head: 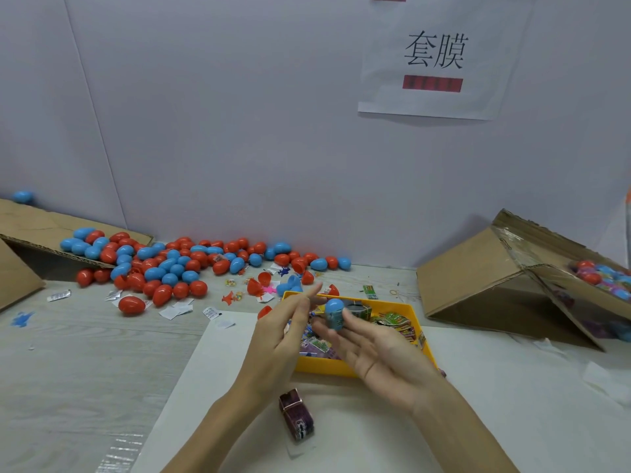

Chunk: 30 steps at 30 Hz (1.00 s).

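Note:
Over the yellow tray (321, 367), my right hand (375, 356) lies palm up and pinches a blue plastic egg (334, 314) between its thumb and fingertips. A printed film sleeve wraps the egg's lower part. My left hand (283, 332) is just left of the egg with straight fingers, their tips close to it, and grips nothing. The tray holds several colourful printed sleeves (396, 320).
A pile of red and blue eggs (164, 264) spreads along the back wall from a tipped cardboard box (34, 230) at left. A second tipped box (478, 278) with wrapped eggs stands at right. A purple sleeve bundle (296, 418) lies on the white sheet (218, 356) near me.

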{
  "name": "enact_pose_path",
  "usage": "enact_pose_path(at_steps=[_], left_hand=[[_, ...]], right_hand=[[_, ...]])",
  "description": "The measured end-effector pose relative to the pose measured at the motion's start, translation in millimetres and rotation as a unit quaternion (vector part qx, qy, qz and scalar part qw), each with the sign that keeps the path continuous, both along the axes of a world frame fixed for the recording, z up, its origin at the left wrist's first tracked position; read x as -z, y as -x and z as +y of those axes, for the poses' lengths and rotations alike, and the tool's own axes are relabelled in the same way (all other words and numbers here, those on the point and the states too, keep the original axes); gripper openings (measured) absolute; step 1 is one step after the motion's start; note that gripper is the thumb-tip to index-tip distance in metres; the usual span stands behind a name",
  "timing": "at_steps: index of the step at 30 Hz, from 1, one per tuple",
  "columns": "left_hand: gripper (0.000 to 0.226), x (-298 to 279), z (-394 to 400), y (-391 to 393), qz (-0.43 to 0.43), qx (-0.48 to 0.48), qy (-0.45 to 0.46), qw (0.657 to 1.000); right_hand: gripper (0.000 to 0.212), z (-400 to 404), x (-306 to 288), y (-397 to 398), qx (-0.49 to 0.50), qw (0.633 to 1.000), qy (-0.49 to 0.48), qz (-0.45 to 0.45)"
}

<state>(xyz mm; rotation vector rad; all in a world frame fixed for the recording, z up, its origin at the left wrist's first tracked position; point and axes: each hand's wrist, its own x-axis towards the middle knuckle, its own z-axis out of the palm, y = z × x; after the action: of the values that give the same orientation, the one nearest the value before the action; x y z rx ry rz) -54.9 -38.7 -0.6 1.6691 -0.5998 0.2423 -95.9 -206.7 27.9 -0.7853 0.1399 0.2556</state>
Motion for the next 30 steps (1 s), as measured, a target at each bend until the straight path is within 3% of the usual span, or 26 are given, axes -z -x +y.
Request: enact_pose_path(at_steps=[6, 9, 11, 18, 21, 24, 26, 30], left_hand=[[0.038, -3, 5, -6, 0.007, -0.069, -0.003, 0.998], [0.035, -1, 4, -8, 0.003, -0.089, -0.028, 0.996], [0.036, -1, 5, -8, 0.001, -0.097, -0.04, 0.994], [0.03, 2, 12, -18, -0.003, -0.168, -0.119, 0.979], [0.027, 7, 17, -24, 0.009, -0.209, -0.136, 0.969], [0.024, 10, 23, -37, 0.065, -0.263, -0.122, 0.955], [0.025, 9, 28, -57, 0.094, -0.292, -0.138, 0.942], [0.032, 1, 43, -112, 0.075, -0.34, -0.26, 0.901]], right_hand=[[0.042, -82, -49, -20, 0.179, 0.97, -0.157, -0.049], [0.042, -135, -70, -31, 0.294, 0.929, -0.198, -0.107], [0.047, -149, -69, -36, 0.32, 0.922, -0.191, -0.102], [0.031, -81, -8, -24, 0.188, 0.976, 0.094, -0.049], [0.03, -46, 10, -24, 0.164, 0.961, 0.217, -0.049], [0.031, -32, 19, -26, 0.164, 0.92, 0.348, -0.07], [0.03, -32, 21, -27, 0.171, 0.911, 0.368, -0.08], [0.03, -33, 23, -27, 0.173, 0.908, 0.373, -0.081]])
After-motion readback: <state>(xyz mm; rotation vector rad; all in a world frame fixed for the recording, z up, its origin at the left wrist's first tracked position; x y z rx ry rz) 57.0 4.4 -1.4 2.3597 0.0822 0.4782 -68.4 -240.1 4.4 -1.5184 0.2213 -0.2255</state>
